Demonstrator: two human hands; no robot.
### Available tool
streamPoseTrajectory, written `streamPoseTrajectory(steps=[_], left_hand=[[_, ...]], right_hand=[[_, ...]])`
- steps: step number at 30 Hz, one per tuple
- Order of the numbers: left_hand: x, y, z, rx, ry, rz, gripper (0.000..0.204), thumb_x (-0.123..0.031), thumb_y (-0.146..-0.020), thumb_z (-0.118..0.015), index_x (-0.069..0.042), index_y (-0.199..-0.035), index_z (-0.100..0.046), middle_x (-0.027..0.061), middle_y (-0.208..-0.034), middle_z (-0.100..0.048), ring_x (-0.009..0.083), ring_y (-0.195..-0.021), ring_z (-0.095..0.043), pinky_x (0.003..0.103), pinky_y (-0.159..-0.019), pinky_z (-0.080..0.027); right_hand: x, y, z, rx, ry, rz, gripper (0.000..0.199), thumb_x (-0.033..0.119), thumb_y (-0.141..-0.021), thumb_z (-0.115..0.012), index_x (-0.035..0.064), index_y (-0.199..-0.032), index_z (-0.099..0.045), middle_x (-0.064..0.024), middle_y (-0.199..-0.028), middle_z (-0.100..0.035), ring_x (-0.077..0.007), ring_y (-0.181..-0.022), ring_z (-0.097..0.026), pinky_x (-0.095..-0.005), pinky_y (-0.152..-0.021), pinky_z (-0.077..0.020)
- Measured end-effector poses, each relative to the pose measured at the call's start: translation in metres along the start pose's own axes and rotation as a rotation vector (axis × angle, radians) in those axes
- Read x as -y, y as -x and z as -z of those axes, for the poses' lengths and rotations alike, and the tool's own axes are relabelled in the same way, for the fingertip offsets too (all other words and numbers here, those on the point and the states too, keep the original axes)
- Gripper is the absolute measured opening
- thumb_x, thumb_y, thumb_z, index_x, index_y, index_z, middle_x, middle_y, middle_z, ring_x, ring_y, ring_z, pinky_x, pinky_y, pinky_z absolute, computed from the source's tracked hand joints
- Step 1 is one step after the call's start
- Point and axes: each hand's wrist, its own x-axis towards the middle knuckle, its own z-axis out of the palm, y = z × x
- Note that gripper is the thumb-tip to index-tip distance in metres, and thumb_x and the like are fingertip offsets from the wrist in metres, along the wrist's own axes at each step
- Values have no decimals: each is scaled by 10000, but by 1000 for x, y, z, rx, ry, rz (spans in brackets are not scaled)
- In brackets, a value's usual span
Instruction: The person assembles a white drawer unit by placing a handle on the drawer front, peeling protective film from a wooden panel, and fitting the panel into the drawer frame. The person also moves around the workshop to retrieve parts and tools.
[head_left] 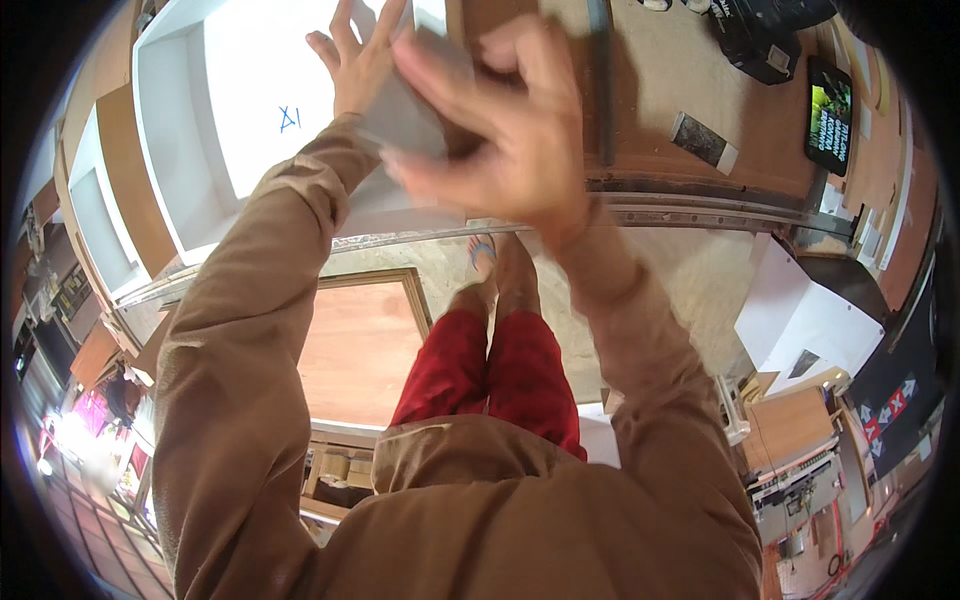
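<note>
A white open box (172,130), shaped like a drawer, lies at the far left of the workbench, with a blue pen mark on its bright inner panel. My left hand (365,65) is over the box's right part, fingers spread. Nothing shows in its grip, though the fingertips run out of the picture. Just right of it, my right hand (520,130) is closed round a grey block (405,120), which looks like a sanding block. Motion smears both hand and block. The block partly covers my left wrist, and whether it touches the box is hidden.
Right on the brown bench (640,90) are a small grey sheet (703,142), a phone (829,115) and a black power tool (755,45). A metal rail (700,212) edges the bench. A wooden panel (365,345) and a bent white board (800,320) stand below.
</note>
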Motion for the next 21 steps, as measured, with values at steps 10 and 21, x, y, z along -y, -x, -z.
streamPoseTrajectory(steps=[10, 21], left_hand=[[18, 1, -36, 74, 18, -16, 701, -372, -784, -768, -211, -1440, -580, 22, -1578, -415, 496, -1455, -202, 813, -1057, -212], [33, 8, -31, 170, 54, -179, 501, -306, -891, -657, -178, -1373, -609, 145, -1458, -525, 399, -1340, -415, 643, -1080, -327]], right_hand=[[9, 56, -1, -61, -17, -51, 617, 363, -567, -904, 153, -1140, -810, -130, -1000, -626, -259, -905, -553, -333, -787, -491], [6, 54, 1, -43, -59, 22, 630, 319, -592, -918, 83, -1162, -791, -172, -1095, -639, -258, -968, -618, -357, -830, -505]])
